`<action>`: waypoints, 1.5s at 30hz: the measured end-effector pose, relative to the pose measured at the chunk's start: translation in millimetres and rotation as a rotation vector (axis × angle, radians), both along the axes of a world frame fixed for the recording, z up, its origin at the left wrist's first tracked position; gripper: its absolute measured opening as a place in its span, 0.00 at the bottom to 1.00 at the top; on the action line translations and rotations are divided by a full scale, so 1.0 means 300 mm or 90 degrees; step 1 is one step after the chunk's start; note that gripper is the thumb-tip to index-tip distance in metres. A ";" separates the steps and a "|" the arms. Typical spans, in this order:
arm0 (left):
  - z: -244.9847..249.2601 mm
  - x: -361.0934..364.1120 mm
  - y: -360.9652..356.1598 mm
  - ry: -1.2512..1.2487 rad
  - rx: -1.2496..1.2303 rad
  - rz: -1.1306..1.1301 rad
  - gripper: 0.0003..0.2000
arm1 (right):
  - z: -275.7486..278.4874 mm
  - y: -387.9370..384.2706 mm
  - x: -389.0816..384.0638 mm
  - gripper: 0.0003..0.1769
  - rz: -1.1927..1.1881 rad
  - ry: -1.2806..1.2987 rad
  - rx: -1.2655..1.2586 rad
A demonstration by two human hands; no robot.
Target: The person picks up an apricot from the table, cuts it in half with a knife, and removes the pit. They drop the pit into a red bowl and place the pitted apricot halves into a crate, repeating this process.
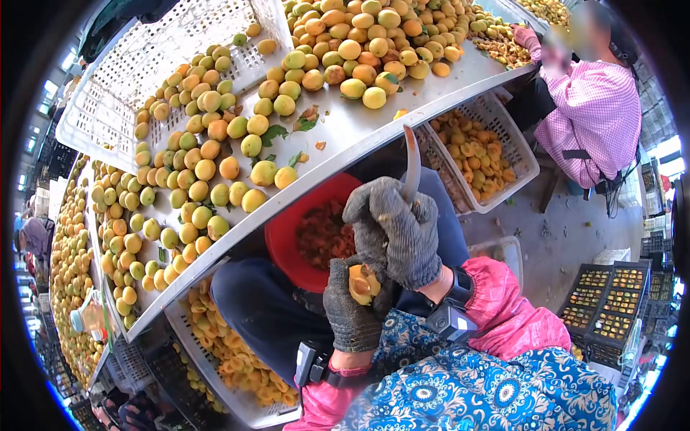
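Observation:
My left hand (352, 309), in a dark knit glove, grips a cut apricot (364, 284) with its open face showing a hollow. Right above it, my right hand (399, 230), also gloved, is closed around a curved knife (411, 161) whose blade points up toward the table edge. The right hand's lower fingers are close to the fruit; whether they touch it I cannot tell. Behind both hands, between my knees, is a red basin (284, 248) with reddish-brown scraps (323, 233) in it.
A metal table (338, 136) bears piles of whole apricots (374, 36) and a white crate (108, 100). Crates of halved fruit stand below, at right (478, 154) and left (241, 359). A person in pink check (593, 118) sits at upper right. Black trays (604, 309) are at right.

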State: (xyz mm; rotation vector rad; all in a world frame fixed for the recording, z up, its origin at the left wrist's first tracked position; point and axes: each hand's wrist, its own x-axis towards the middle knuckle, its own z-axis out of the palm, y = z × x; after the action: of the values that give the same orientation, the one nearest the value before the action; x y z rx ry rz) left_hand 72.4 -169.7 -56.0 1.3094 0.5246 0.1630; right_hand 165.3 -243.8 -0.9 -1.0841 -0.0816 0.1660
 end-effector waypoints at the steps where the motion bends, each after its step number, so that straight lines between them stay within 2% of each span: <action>1: 0.011 -0.001 -0.001 -0.067 0.315 -0.066 0.16 | -0.015 -0.012 0.010 0.17 0.001 0.002 0.000; 2: -0.011 0.000 0.005 -0.066 0.315 -0.065 0.16 | -0.027 -0.032 0.026 0.18 0.047 0.091 0.086; 3: -0.051 0.002 0.015 0.029 -0.019 -0.028 0.16 | -0.042 -0.041 0.043 0.20 0.094 0.181 0.172; 4: -0.076 0.004 0.021 0.121 -0.354 0.010 0.16 | -0.061 -0.033 0.060 0.20 0.074 0.220 0.187; 8: -0.077 0.012 0.015 0.115 -0.301 -0.001 0.15 | -0.088 -0.023 0.077 0.19 0.063 0.248 0.194; 10: -0.034 0.019 0.020 -0.016 0.312 -0.189 0.19 | -0.086 -0.022 0.083 0.18 0.111 0.207 0.140; 11: -0.053 0.015 0.024 -0.025 0.313 -0.189 0.19 | -0.088 -0.010 0.081 0.18 0.110 0.199 0.139; 13: -0.137 -0.001 0.022 -0.205 0.691 -0.106 0.25 | -0.087 0.006 0.071 0.17 0.078 0.215 0.062; 15: -0.222 -0.006 0.008 -0.050 0.358 -0.120 0.30 | -0.077 -0.005 0.070 0.14 0.072 0.195 0.054; 17: -0.164 0.027 0.029 -0.146 0.593 -0.152 0.27 | -0.063 -0.004 0.081 0.12 0.052 0.283 0.026; 18: -0.184 0.034 0.034 -0.172 0.597 -0.149 0.27 | -0.060 -0.001 0.090 0.12 0.044 0.259 0.029; 20: -0.225 0.041 0.025 -0.096 0.595 -0.151 0.24 | -0.070 0.009 0.091 0.09 0.033 0.259 -0.023; 23: -0.182 0.084 -0.003 -0.151 0.536 -0.105 0.18 | -0.167 0.047 0.104 0.07 0.050 0.252 -0.044; 25: -0.267 0.075 0.026 -0.098 0.528 -0.109 0.15 | -0.183 0.046 0.115 0.05 0.083 0.258 0.000; 27: -0.234 0.078 0.036 0.073 0.455 -0.205 0.18 | -0.225 0.057 0.122 0.03 0.190 0.211 0.073; 28: -0.219 0.084 0.028 0.074 0.457 -0.205 0.18 | -0.241 0.068 0.111 0.04 0.170 0.110 0.015; 30: -0.178 0.103 -0.002 0.047 -0.458 0.016 0.19 | -0.284 0.074 0.126 0.07 0.198 0.107 0.005; 31: -0.156 0.113 -0.003 0.062 -0.458 0.021 0.19 | -0.311 0.071 0.115 0.10 0.230 0.106 -0.006; 32: -0.129 0.117 0.006 0.064 -0.519 0.005 0.20 | -0.313 0.060 0.113 0.09 0.217 0.090 0.022; 33: -0.113 0.108 0.022 0.073 -0.580 -0.003 0.21 | -0.353 0.064 0.121 0.07 0.194 0.038 -0.044; 34: -0.141 0.111 0.032 0.065 -0.605 0.006 0.19 | -0.336 0.049 0.124 0.07 0.208 0.056 -0.050; 35: -0.193 0.099 0.043 0.062 -0.628 0.019 0.17 | -0.351 0.059 0.124 0.07 0.151 -0.023 -0.061; 36: -0.239 0.072 0.060 0.052 -0.487 -0.016 0.16 | -0.331 0.057 0.130 0.08 0.209 0.152 0.208; 37: -0.268 0.067 0.072 0.033 -0.345 -0.062 0.15 | -0.266 0.045 0.132 0.10 0.190 0.173 0.112; 38: -0.247 0.077 0.076 0.057 -0.340 -0.051 0.15 | -0.258 0.047 0.131 0.10 0.169 0.156 0.080; 40: -0.195 0.113 0.063 0.116 0.393 -0.271 0.14 | -0.261 0.036 0.132 0.11 0.149 0.145 0.045; 41: -0.205 0.109 0.056 0.125 0.390 -0.274 0.14 | -0.263 0.024 0.134 0.08 0.165 0.166 0.031; 43: -0.244 0.108 0.050 0.082 0.110 -0.188 0.17 | -0.268 0.018 0.136 0.06 0.181 0.188 0.018; 44: -0.275 0.104 0.061 0.086 0.109 -0.190 0.17 | -0.270 0.016 0.136 0.06 0.185 0.168 0.010; 45: -0.308 0.099 0.080 0.101 -0.155 -0.150 0.16 | -0.276 0.013 0.135 0.07 0.187 0.149 0.002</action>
State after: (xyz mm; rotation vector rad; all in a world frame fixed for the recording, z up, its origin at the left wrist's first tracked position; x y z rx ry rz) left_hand 102.2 -145.8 -148.3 1.1399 0.5034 -0.1970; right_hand 206.0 -240.0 -83.7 -1.0392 -0.0311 0.5553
